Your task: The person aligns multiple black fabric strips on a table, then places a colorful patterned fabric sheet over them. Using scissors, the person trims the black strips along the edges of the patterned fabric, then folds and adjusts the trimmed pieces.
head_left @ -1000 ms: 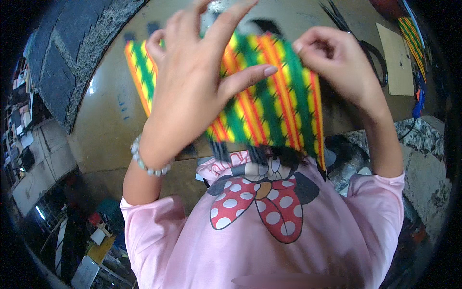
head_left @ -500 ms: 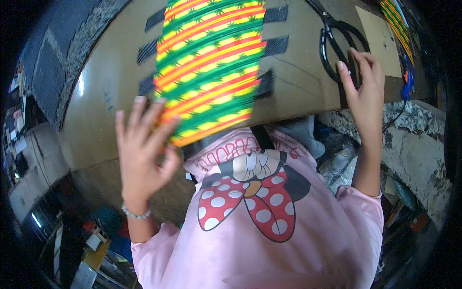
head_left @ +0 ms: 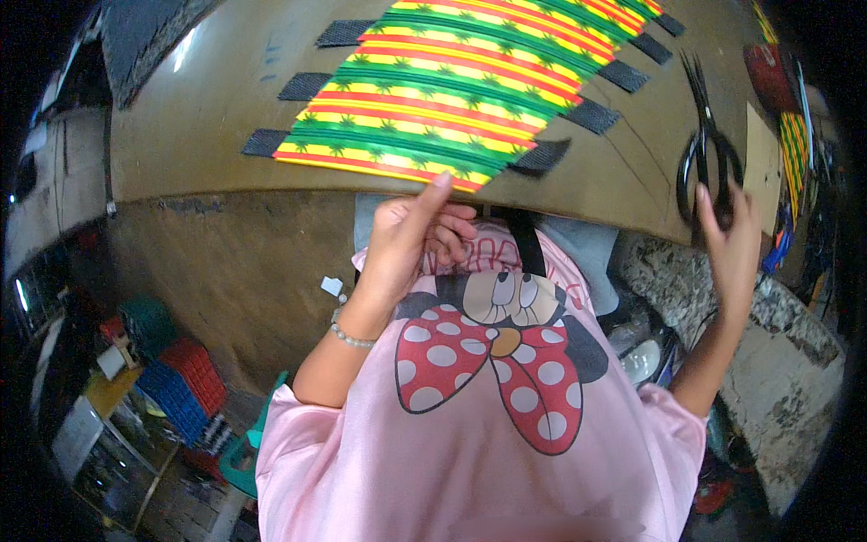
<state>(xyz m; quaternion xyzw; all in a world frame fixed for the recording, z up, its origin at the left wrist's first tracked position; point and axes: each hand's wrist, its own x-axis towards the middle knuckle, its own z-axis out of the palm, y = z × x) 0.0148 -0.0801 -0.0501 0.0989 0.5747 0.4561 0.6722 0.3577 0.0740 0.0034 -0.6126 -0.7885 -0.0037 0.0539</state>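
Observation:
On the brown table lies a fanned row of overlapping strips, striped green, yellow and red with small leaf shapes. Dark woven tabs stick out from both sides of them. My left hand is at the strips' near edge: its thumb touches the lowest strip, while the fingers curl loosely below, apart from the thumb. At the right, black-handled scissors lie with blades pointing away from me. My right hand is at their handles, thumb on one side and fingers on the other.
Beside the scissors is a tan piece of card, with more striped material past it. A dark grey sheet covers the far left corner. The table's near edge runs before my lap; a broken concrete ledge is at the right.
My left hand has moved right along the strips' near edge, from spread fingers to a thumb touching the lowest strip. The right hand stays at the scissors' handles. The whole view has turned and shifted.

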